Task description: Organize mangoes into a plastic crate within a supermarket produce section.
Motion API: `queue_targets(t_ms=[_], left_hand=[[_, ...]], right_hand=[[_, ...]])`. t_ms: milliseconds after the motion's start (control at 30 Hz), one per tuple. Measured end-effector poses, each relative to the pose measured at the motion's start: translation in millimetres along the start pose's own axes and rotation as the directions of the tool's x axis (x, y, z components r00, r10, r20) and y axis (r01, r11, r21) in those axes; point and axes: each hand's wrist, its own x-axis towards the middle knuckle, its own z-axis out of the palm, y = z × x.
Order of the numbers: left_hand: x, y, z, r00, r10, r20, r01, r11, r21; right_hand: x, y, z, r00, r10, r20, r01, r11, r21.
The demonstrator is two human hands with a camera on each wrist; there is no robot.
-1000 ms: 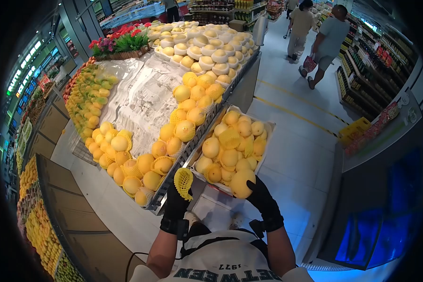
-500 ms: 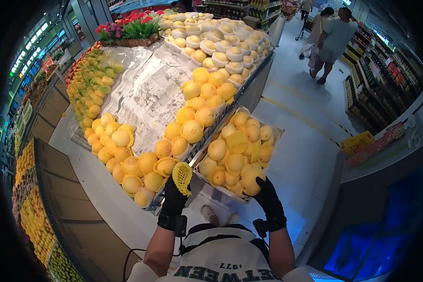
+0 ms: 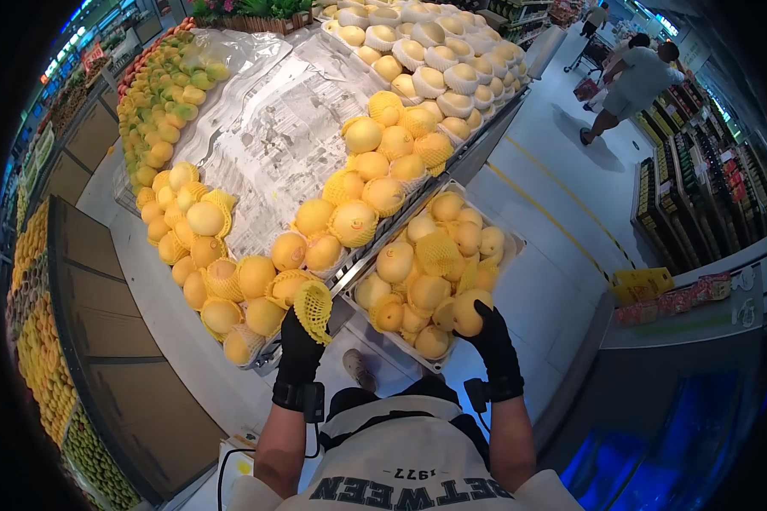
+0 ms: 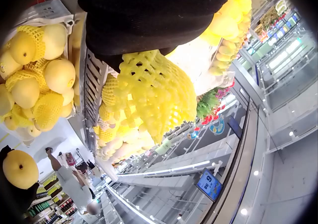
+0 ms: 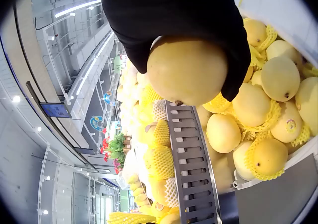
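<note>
While yellow-green fruit (image 3: 166, 111) lines the left side of the display tabletop (image 5: 207, 174), sheets of paper (image 3: 268, 162) cover its middle, and yellow melons (image 3: 352, 223), some in foam sleeves, are heaped along the near and right edges. By the near edge, the black-gloved left grip (image 3: 302, 356) pinches a loose yellow foam net (image 3: 314, 308). Beside the tabletop's right edge stands a crate (image 3: 514, 255) piled with more melons. At its near right corner, the black-gloved right grip (image 3: 493, 347) curls fingers and thumb round a pale yellow melon (image 3: 469, 315); whether that touches the pile, I cannot tell. Farther right, a person (image 3: 643, 81) strides in the aisle.
</note>
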Motion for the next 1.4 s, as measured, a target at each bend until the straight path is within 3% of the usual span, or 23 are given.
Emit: queue_targets(t_ms=[67, 167, 300, 367, 433, 567, 633, 767, 867, 967, 1000, 1067, 1167, 1267, 1400], left_hand=[[2, 2, 11, 0.999, -0.037, -0.009, 0.037, 0.999, -0.001], [-2, 16, 33, 0.997, -0.073, -0.022, 0.076, 0.988, 0.135], [-5, 25, 70, 0.99, -0.138, -0.018, 0.139, 0.976, 0.167], [-3, 50, 86, 0.991, -0.13, -0.036, 0.134, 0.98, 0.15], [1, 66, 99, 0.988, -0.154, 0.015, 0.151, 0.979, 0.135], [4, 92, 127, 0.939, -0.327, 0.11, 0.321, 0.944, 0.072], [4, 104, 144, 0.949, -0.306, 0.077, 0.296, 0.948, 0.118], [3, 117, 167, 0.953, -0.3, 0.045, 0.289, 0.943, 0.166], [0, 120, 177, 0.935, -0.348, 0.067, 0.344, 0.937, 0.065], [-5, 120, 181, 0.886, -0.454, 0.096, 0.46, 0.834, -0.304], [-8, 110, 181, 0.845, -0.513, 0.152, 0.5, 0.656, -0.565], [-16, 83, 176, 0.772, -0.556, 0.307, 0.441, 0.122, -0.889], [-19, 80, 177, 0.785, -0.546, 0.293, 0.423, 0.126, -0.898], [-18, 83, 177, 0.832, -0.499, 0.241, 0.415, 0.272, -0.869], [-19, 74, 183, 0.825, -0.521, 0.218, 0.405, 0.279, -0.871]], right_hand=[[17, 9, -7, 0.998, 0.057, 0.002, -0.057, 0.995, 0.084], [35, 12, -25, 0.98, 0.197, 0.022, -0.195, 0.932, 0.305], [58, 33, -62, 0.975, 0.214, 0.064, -0.224, 0.916, 0.332], [69, 38, -85, 0.942, 0.329, 0.064, -0.325, 0.848, 0.418], [80, 40, -107, 0.86, 0.505, 0.075, -0.457, 0.695, 0.555], [88, 41, -153, 0.871, 0.491, 0.016, -0.443, 0.772, 0.456], [93, 51, -176, 0.891, 0.45, -0.061, -0.399, 0.84, 0.369], [107, 99, -210, 0.912, 0.408, -0.033, -0.366, 0.849, 0.381], [128, 128, -216, 0.924, 0.382, -0.016, -0.348, 0.858, 0.377], [149, 137, -204, 0.933, 0.361, -0.019, -0.325, 0.861, 0.391], [159, 141, -200, 0.924, 0.382, -0.018, -0.34, 0.842, 0.419], [178, 153, -188, 0.849, 0.527, 0.018, -0.453, 0.711, 0.539], [189, 152, -173, 0.92, 0.391, 0.036, -0.36, 0.803, 0.476], [199, 134, -157, 0.898, 0.437, 0.039, -0.418, 0.824, 0.382], [210, 116, -136, 0.924, 0.377, 0.063, -0.378, 0.876, 0.299]])
